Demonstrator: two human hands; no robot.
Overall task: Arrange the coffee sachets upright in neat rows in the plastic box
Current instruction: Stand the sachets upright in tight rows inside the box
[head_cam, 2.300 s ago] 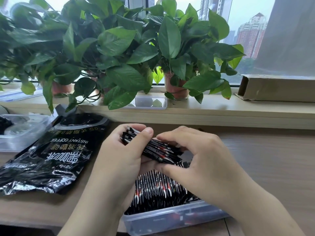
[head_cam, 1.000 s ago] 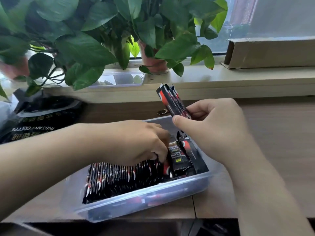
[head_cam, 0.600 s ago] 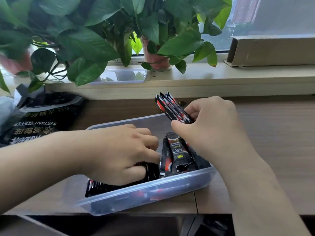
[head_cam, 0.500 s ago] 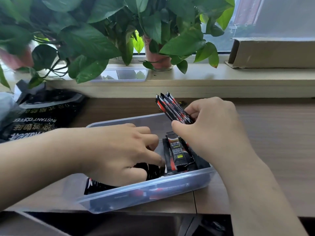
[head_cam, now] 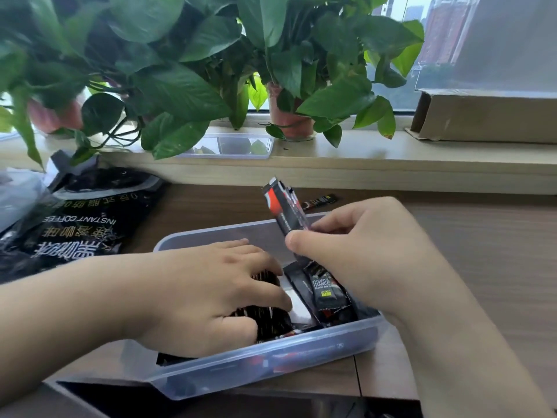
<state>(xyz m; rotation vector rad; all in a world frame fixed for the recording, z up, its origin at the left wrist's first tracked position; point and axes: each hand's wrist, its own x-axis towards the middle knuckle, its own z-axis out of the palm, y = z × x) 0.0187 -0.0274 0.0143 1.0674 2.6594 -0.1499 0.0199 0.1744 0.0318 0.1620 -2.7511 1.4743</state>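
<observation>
A brown wooden table [head_cam: 482, 251] carries everything. Beyond both hands, leafy green potted plants [head_cam: 187, 95] fill a pale windowsill [head_cam: 376, 152]. Out past the left hand [head_cam: 211, 297] lies a crumpled black foil instant-coffee bag [head_cam: 78, 230], probably where the sachets came from.

Under both hands sits a clear rectangular plastic box [head_cam: 271, 362]. The left hand reaches in from the side. Its fingers are curled over a packed row of black sachets [head_cam: 268, 324] standing on edge, and its thumb is on the near side. It seems to press the row back so that it does not topple and a gap opens beside it.

The right hand [head_cam: 361, 257] hovers over the box's other end, thumb and fingers pinched on a small bundle of black-and-red coffee sachets [head_cam: 286, 211]. The bundle sticks up and tilts away from the palm — likely held squared together so it can drop on end into that gap.

Just below the right thumb, a few loose black sachets [head_cam: 327, 292] lean askew in the box and look in need of straightening. Just beyond the right fingertips, one stray sachet [head_cam: 322, 200] lies flat on the table.
</observation>
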